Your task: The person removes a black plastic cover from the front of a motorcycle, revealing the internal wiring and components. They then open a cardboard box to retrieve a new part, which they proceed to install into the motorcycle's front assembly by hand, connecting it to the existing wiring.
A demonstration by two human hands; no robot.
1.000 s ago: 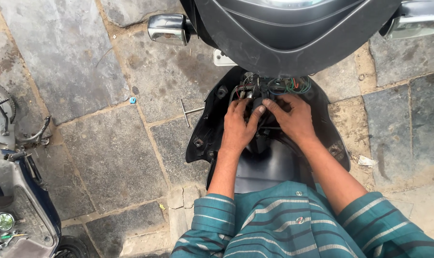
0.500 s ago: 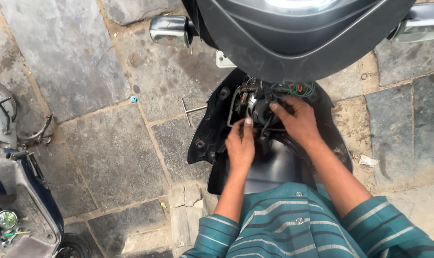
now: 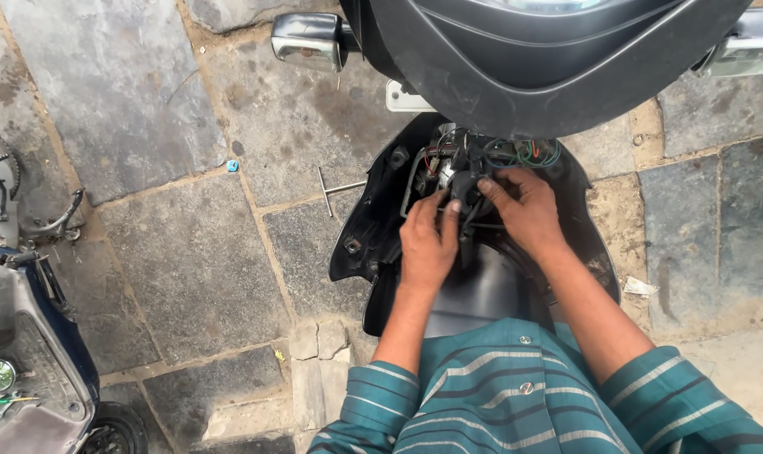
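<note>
Seen from above, a person in a teal striped shirt (image 3: 516,403) leans over the opened front of a black scooter (image 3: 533,59) parked on grey stone paving (image 3: 188,261). The left hand (image 3: 426,244) and the right hand (image 3: 522,206) meet at a black connector (image 3: 467,185) among a bundle of red and green wires (image 3: 524,153) inside the black inner panel (image 3: 373,227), fingertips pinching it from both sides. A T-shaped metal tool (image 3: 335,190) lies on the paving just beside the panel. A chrome mirror (image 3: 307,40) juts out at the upper left of the scooter. Part of a second, blue scooter (image 3: 20,336) stands at the left edge.
</note>
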